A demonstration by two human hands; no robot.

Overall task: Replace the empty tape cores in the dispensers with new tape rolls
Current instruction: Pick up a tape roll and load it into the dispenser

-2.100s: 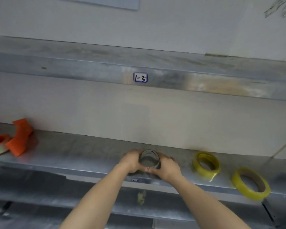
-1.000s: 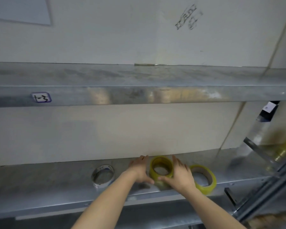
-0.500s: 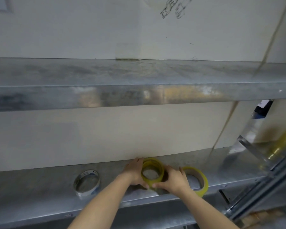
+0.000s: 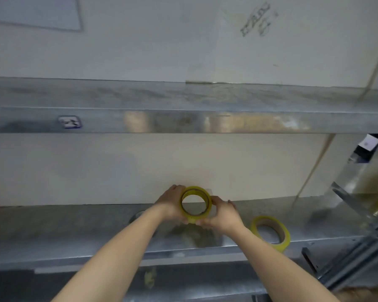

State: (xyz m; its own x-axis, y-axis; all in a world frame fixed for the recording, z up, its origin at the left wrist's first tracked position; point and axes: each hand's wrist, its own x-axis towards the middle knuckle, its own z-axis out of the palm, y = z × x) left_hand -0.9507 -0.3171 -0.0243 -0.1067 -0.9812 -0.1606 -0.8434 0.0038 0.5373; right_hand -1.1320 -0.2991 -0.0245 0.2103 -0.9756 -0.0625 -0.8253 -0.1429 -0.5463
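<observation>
A yellow tape roll is held upright above the metal shelf, its hole facing me. My left hand grips its left side and my right hand grips its right and lower side. A second yellow tape roll lies tilted on the shelf to the right of my hands. The empty grey core rests on the shelf behind my left forearm, mostly hidden. No dispenser is in view.
An upper metal shelf with a small blue-edged label runs across the view. A pale wall backs the shelves. Slanted metal frame bars and a clear plastic-wrapped object stand at the right.
Both hands have lifted the yellow roll off the shelf and raised it. The view has shifted, so the grey core now sits behind my left forearm.
</observation>
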